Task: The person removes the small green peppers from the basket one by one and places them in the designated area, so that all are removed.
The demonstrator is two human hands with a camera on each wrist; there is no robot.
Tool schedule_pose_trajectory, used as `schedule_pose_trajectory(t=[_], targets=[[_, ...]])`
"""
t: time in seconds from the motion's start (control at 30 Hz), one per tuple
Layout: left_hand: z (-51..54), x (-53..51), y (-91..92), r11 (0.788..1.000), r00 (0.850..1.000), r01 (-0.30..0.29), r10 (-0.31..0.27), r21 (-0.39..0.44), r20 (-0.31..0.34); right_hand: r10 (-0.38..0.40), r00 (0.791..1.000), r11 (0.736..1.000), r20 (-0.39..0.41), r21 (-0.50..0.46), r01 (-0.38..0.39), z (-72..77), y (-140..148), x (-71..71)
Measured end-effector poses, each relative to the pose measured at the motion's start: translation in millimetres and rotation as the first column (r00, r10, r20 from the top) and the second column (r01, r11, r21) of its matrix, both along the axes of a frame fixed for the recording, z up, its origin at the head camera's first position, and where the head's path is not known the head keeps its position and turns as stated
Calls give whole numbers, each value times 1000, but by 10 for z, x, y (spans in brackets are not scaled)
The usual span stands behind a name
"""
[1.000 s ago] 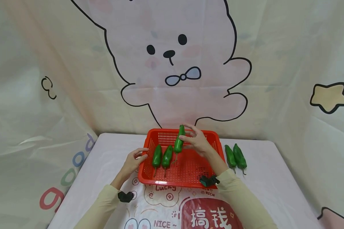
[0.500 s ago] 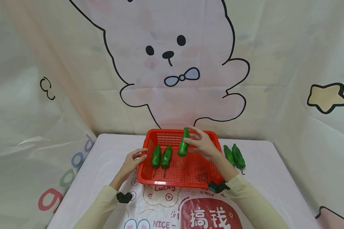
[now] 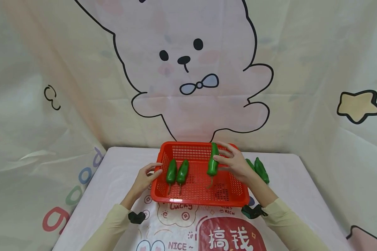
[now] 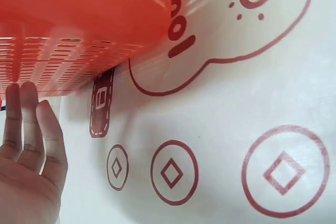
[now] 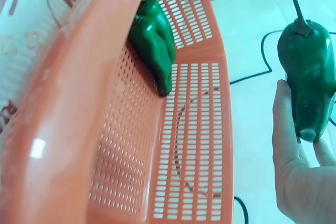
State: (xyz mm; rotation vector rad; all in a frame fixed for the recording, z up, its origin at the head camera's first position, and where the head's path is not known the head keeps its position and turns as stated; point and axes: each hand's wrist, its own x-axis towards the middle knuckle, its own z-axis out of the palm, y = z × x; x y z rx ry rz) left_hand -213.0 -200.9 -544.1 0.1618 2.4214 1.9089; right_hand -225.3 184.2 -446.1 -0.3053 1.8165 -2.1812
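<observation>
My right hand (image 3: 237,165) pinches a green chili pepper (image 3: 212,165) between thumb and fingers. It holds the pepper tip-up above the red plastic basket (image 3: 204,200), stem hanging down. In the right wrist view this pepper (image 5: 306,72) is beside the basket's rim, with the fingers along its body. Two more green peppers (image 3: 171,171) lie side by side in the left part of the basket. My left hand (image 3: 144,177) rests at the basket's left rim. The left wrist view has its extended fingers (image 4: 30,121) against the slotted outer wall; the thumb is hidden there.
On the table right of the basket lie two green peppers (image 3: 261,170), one partly hidden by my right hand. A white printed cloth (image 3: 132,155) covers the table. A curtain with a cartoon bear (image 3: 188,104) hangs directly behind the table.
My right hand has carried the pepper to the right, from beside the two peppers toward the basket's right part. The left hand stays at the rim.
</observation>
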Motion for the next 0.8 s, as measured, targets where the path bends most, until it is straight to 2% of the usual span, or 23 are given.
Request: schedule_pose_trajectory(t=[0.27,0.43,0.8], targets=[[9,11,-7,998,1000,27,-26,49,-13,-1,1000,1000,-2,10,1,-45,280,81],[28,15,-4,999,1000,20,-21,44,6,-22,999,997,-27,68,24,-97,459,127],[6,13,-2,1000,1000,-3,3,0,-4,-35,993,984,-117,169,54,-213,876,145]])
